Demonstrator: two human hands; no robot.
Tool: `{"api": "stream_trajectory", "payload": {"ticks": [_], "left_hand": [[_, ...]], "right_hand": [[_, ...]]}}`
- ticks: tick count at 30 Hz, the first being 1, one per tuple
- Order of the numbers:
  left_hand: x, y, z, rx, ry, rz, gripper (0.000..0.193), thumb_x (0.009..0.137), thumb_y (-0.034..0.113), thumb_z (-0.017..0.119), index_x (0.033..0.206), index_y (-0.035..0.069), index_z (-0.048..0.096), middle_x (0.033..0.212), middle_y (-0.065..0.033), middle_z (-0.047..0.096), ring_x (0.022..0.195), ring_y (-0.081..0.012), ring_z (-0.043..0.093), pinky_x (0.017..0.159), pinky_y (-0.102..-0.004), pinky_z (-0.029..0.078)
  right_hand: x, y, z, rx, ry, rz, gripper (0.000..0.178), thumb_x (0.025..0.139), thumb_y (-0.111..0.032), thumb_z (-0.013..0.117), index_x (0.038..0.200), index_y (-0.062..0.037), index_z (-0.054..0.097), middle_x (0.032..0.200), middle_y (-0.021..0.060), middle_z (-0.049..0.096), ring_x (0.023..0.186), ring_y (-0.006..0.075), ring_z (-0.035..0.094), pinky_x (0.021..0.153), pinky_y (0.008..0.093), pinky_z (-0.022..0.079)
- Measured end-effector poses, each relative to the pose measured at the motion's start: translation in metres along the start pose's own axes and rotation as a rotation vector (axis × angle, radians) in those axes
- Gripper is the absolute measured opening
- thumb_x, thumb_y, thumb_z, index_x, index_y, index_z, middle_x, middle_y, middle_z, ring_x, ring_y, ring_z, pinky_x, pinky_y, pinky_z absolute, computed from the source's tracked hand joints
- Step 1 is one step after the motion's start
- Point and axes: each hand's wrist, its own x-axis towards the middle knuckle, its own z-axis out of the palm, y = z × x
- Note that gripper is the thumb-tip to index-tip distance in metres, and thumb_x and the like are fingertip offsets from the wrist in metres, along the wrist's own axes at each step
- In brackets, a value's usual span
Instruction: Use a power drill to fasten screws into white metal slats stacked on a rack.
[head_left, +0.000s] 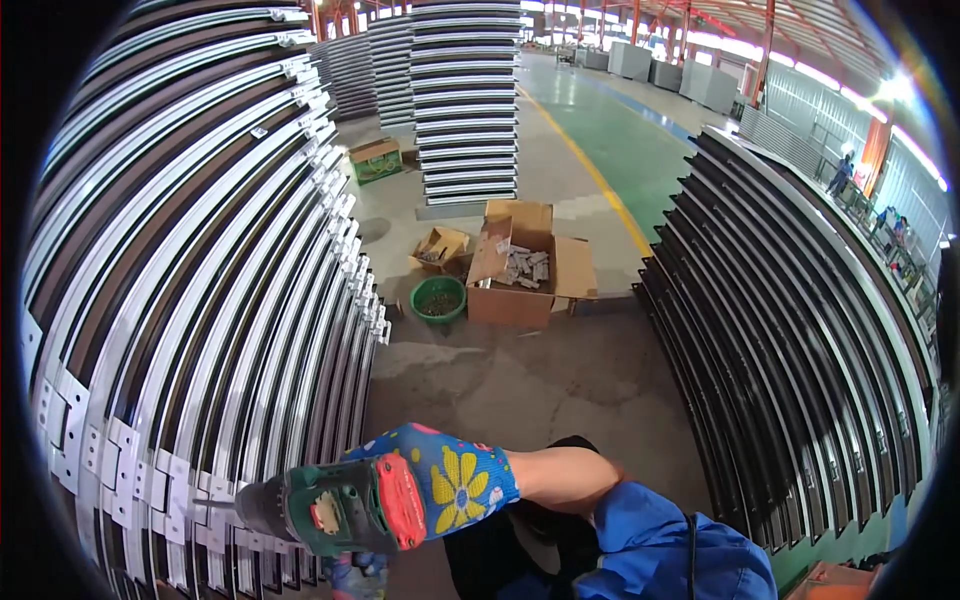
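The right hand [440, 470] wears a bright blue glove [432, 495] – a big yellow flower [460, 489] with a greyish centre on its back, small pink and pale spots round about, and a snug cuff [504, 476]. The left hand [358, 577], seen only in part, is gloved in blue with reddish patches. The right sleeve [650, 540] is plain blue, loose and creased – a thin dark line [691, 560] runs down it.

The gloved right hand [455, 482] grips a drill [345, 512].
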Motion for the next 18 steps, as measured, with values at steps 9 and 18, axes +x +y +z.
{"api": "stream_trajectory", "payload": {"ticks": [9, 18], "left_hand": [[-0.037, 0.038, -0.023, 0.366, -0.148, 0.631, 0.027, 0.089, 0.031, 0.052, 0.071, 0.012, 0.045, 0.063, -0.0010, 0.040, 0.052, -0.0140, 0.037, 0.045, -0.0273, 0.032], [0.059, 0.126, -0.113, 0.014, 2.618, 1.121, 0.037, 0.083, 0.040, 0.052, 0.070, 0.006, 0.057, 0.060, -0.0098, 0.044, 0.054, -0.0272, 0.042, 0.051, -0.0374, 0.036]], "right_hand": [[0.015, -0.007, 0.010, 0.152, -0.013, -0.131, 0.023, 0.084, -0.016, 0.058, 0.104, -0.0060, 0.057, 0.102, 0.0057, 0.060, 0.086, 0.0205, 0.058, 0.076, 0.0308, 0.048], [0.035, -0.030, 0.020, -0.100, -0.103, -0.168, 0.018, 0.077, -0.018, 0.066, 0.083, -0.0032, 0.058, 0.077, 0.0087, 0.059, 0.067, 0.0216, 0.054, 0.059, 0.0305, 0.045]]}}
